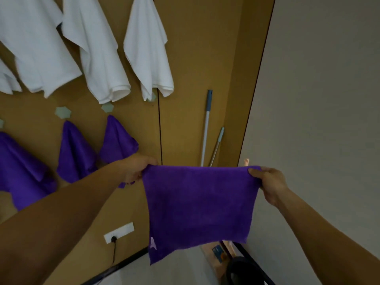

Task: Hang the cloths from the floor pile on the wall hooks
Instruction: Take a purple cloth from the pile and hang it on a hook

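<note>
Hands stretch a purple cloth [198, 204] flat between them: left hand [134, 168] and right hand [267, 185] each pinch a top corner, likely to find an edge for hanging. Beyond the left hand, hung purple cloths [76, 151] fill the wall hooks [62, 112].

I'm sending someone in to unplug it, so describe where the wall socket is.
On the brown wall panel, look below the hanging purple cloths, near the floor. The white socket sits there, the only white plate, with a black cord dangling from it.
</note>
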`<state>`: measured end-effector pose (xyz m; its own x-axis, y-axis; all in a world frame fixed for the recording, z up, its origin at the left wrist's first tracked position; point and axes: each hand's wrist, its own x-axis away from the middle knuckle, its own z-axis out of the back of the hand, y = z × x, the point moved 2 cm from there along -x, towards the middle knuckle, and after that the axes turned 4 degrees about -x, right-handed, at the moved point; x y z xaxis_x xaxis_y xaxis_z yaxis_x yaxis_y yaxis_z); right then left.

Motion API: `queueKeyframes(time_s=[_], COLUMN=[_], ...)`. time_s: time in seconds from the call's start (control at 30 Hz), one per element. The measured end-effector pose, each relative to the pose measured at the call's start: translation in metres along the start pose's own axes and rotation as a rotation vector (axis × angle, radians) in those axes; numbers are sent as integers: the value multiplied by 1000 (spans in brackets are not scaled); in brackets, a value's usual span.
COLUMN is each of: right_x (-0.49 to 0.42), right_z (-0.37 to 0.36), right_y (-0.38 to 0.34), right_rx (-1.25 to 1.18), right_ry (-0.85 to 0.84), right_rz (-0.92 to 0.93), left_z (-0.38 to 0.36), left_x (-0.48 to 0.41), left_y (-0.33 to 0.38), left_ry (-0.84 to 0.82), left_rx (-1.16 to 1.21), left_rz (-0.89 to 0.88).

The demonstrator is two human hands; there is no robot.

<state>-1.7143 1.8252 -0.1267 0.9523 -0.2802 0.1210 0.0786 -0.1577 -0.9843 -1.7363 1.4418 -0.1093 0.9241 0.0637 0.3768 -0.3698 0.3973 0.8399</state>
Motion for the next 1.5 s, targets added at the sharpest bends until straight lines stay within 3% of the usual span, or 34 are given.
queueKeyframes(time_s=[0.1,0.23,0.43,0.63,0.77,0.9,1.03,1.17,1.33,1.43,1.5], right_x=[-23,-47,-81,-113,-126,-131,-137,-149,-161,-171,-186], right_z=[-4,-9,-25,-53,-81,-117,-150,-177,-215,-235,-241], right_y=[-6,-11,-3,-4,-4,-5,-5,-3,-1,-9,-11], right_rx=[-119,-178,-54,-184,33,365,740,919,1188,1164,1109], right_ry=[-148,-441,-482,-432,-426,-660,-671,-577,-412,-350,-385], right_rz=[29,-125,-226,-157,-16,-42,194,444,573,657,665], left_z=[-5,-10,-2,27,44,62,86,103,110,103,102], left_x=[-6,-10,-15,-26,-40,-58,-78,-96,-112,-119,-123], left_y=[7,15,18,5,-1,-3,-5,-3,2,17,24], left_ry=[-121,-167,85,86,10,43,139,232,382,617,618], left_rx=[-127,-200,13,-35,-88,-149,-362,-699,-1144,-1117,-923], left_rz=[2,-41,-58,-39,-21,-29,-64,-159,-268,-625,-601])
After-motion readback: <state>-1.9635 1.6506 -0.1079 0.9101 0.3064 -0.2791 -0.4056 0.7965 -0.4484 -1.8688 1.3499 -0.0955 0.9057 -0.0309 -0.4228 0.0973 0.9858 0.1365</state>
